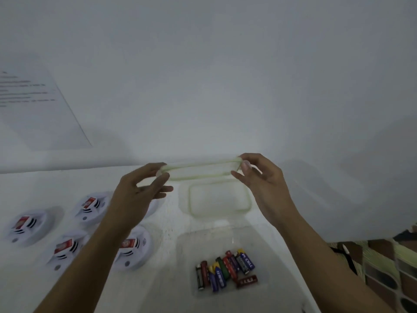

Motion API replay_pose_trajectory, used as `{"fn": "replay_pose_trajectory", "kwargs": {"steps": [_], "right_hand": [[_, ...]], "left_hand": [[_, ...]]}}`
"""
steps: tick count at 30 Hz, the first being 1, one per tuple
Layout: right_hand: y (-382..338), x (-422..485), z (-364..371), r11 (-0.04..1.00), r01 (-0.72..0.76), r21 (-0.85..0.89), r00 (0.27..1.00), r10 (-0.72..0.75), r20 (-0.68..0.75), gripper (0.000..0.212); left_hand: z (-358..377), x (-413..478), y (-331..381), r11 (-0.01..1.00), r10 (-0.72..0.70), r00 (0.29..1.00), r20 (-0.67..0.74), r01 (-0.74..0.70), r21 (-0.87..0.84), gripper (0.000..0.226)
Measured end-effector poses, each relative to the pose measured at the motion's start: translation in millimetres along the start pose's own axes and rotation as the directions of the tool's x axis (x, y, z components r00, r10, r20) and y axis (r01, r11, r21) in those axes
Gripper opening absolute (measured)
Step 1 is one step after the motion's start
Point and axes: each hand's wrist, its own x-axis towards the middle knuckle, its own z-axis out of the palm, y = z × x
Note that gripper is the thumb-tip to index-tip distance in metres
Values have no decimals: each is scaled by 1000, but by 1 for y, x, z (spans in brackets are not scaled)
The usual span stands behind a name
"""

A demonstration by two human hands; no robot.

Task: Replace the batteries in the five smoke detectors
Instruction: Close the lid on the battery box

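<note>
The left hand (144, 188) pinches the left end of a clear lid (200, 170) between thumb and fingertips, and the right hand (259, 179) pinches the right end the same way, so both are clamped on it and hold it level in the air above the far part of the table (67, 181). The lid is thin see-through plastic with a pale green seal round its edge. I judge it light and a little bendy, easy to carry by its short ends as it is held now. Under it, on the table, lies a green-rimmed piece (216, 199); whether that is a second lid or a shallow tub I cannot tell. Nearer the person stands an open clear box (187, 245) with loose batteries (225, 269) in a heap at its bottom, in black, red, blue, green and purple wrappers. They look small, hard and smooth, likely to roll, and are best picked out one at a time by the middle of the barrel. To the left of the box sit the smoke detectors (27, 224), white round discs with red labels. Four show plainly and a fifth seems half hidden behind the left hand. They look like light, stiff plastic, best taken by the rim. A printed sheet (38, 109) hangs on the wall at far left, and a patterned cloth (383, 267) shows at the right edge.
</note>
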Motion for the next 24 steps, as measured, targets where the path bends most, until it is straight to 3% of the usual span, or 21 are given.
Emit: {"fn": "replay_pose_trajectory", "kwargs": {"steps": [3, 7, 8, 10, 12, 14, 17, 24], "right_hand": [[-10, -25, -2, 973, -25, 228, 999, 31, -20, 20], [-11, -59, -6, 915, -83, 395, 993, 108, -42, 28], [-9, -67, -6, 933, -94, 347, 990, 125, -67, 26], [0, -83, -6, 996, -75, 53, 982, 83, -167, 20], [12, -99, -5, 958, -40, -283, 984, -11, -177, 27], [23, -112, -8, 902, -8, -432, 985, -67, -158, 43], [37, -125, -16, 844, -19, -537, 978, -96, -185, 56], [54, -136, -20, 807, -126, -577, 977, 1, -213, 57]], "left_hand": [[-3, -33, -4, 999, -19, 998, 54, 22, -49, 25], [1, -71, -11, 927, -111, 992, 67, 127, -352, 15], [3, -79, -13, 932, -128, 990, 52, 138, -334, 11], [8, -97, -19, 960, -160, 986, 43, 166, -224, 17], [14, -112, -29, 976, -158, 985, 65, 166, -139, 34], [18, -122, -43, 990, -132, 988, 77, 136, -46, 48], [24, -131, -59, 989, -112, 988, 110, 101, 106, 57], [45, -139, -74, 964, -56, 989, 134, 18, 266, 52]]}}
